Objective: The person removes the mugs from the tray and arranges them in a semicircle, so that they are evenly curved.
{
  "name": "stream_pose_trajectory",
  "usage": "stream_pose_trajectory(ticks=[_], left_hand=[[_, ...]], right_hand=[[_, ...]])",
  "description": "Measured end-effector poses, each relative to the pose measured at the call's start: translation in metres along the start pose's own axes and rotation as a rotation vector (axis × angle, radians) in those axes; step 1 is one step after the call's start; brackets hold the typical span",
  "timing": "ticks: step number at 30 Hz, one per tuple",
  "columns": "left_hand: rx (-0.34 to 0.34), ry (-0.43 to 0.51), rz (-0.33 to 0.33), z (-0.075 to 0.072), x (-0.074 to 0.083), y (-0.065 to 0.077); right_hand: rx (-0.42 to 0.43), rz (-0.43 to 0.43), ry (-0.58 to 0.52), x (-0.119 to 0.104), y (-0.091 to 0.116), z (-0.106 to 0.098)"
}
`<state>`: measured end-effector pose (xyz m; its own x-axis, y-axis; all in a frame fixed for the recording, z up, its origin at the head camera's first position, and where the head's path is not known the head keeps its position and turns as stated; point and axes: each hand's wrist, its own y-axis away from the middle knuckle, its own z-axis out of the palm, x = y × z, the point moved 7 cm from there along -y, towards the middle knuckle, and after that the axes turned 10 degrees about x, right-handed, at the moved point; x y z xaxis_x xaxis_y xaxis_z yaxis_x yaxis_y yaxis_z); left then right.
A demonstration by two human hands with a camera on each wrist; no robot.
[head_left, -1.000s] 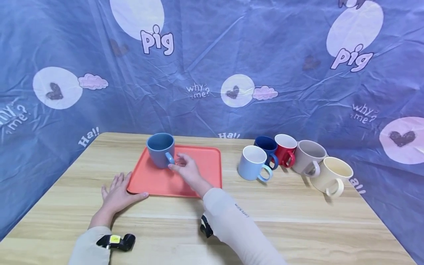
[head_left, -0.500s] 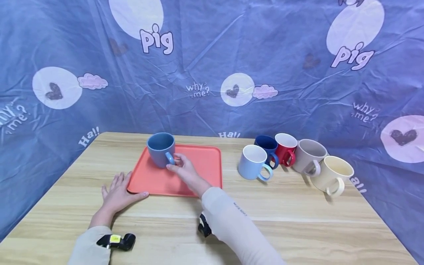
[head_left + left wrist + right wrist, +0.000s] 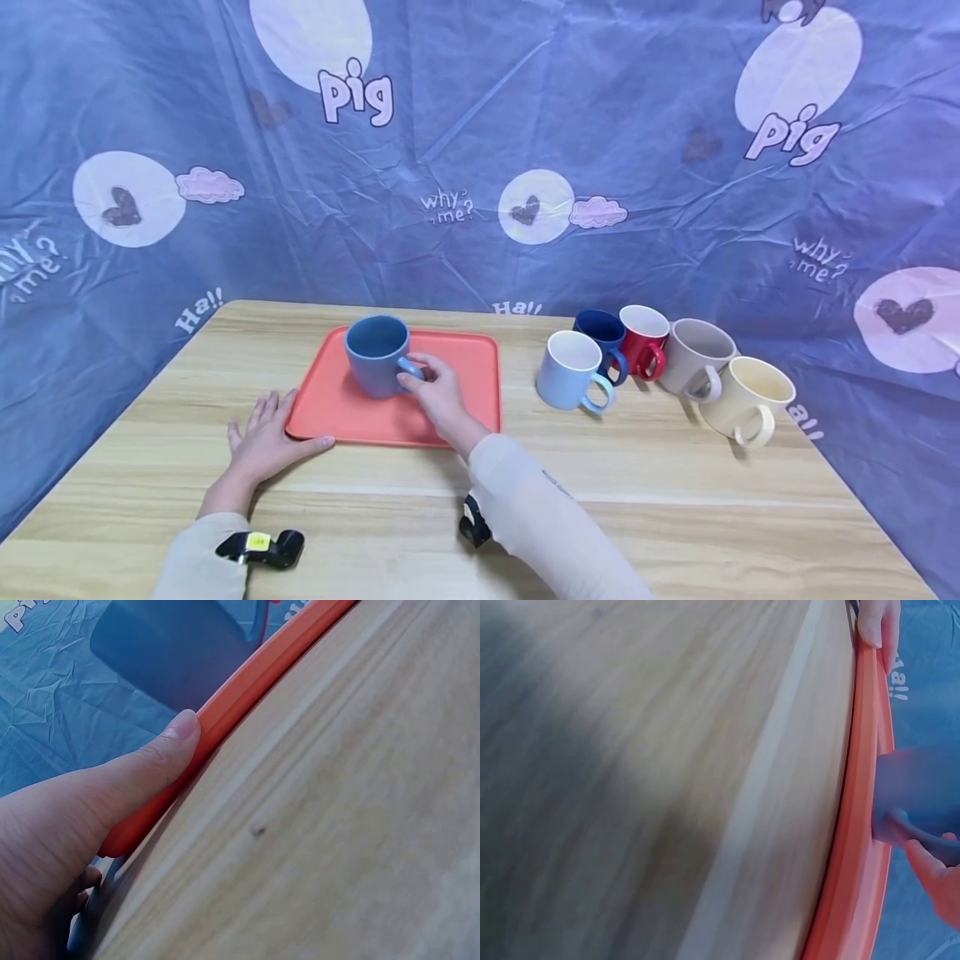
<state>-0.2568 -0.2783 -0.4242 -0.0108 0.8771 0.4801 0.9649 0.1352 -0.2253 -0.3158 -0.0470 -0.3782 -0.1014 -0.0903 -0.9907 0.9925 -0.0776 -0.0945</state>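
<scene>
A coral-red rectangular tray (image 3: 465,392) lies on the wooden table, and a grey-blue mug (image 3: 372,367) stands upright over its left half. My right hand (image 3: 442,396) pinches the mug's handle, which points right toward me. In the right wrist view, the thumb (image 3: 928,874) lies against that handle (image 3: 922,836). My left hand (image 3: 264,442) rests at the tray's front left corner, fingers spread along the left side. Its thumb (image 3: 161,746) touches the front rim (image 3: 247,690) in the left wrist view, with the mug (image 3: 172,652) just beyond.
Right of the tray stand several mugs: light blue (image 3: 566,375), navy (image 3: 600,325), red (image 3: 641,333), grey (image 3: 686,358) and cream (image 3: 738,396). A blue printed cloth (image 3: 450,150) hangs behind the table (image 3: 375,517).
The grey-blue mug has moved right and toward me on the tray, with my right hand on its handle. My left hand has stayed at the tray's corner.
</scene>
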Motion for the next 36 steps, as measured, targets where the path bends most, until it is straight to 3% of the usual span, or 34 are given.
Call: stream_pose_trajectory(ticks=[8, 15, 36], left_hand=[[-0.001, -0.001, 0.005, 0.0, 0.0, 0.0], [0.007, 0.0, 0.009, -0.002, 0.001, 0.0], [0.012, 0.001, 0.012, -0.001, 0.0, 0.001]], right_hand=[[0.079, -0.015, -0.023, 0.009, -0.003, -0.023], [0.064, 0.051, -0.026, 0.003, 0.002, -0.04], [0.086, 0.083, -0.012, -0.002, 0.01, -0.071]])
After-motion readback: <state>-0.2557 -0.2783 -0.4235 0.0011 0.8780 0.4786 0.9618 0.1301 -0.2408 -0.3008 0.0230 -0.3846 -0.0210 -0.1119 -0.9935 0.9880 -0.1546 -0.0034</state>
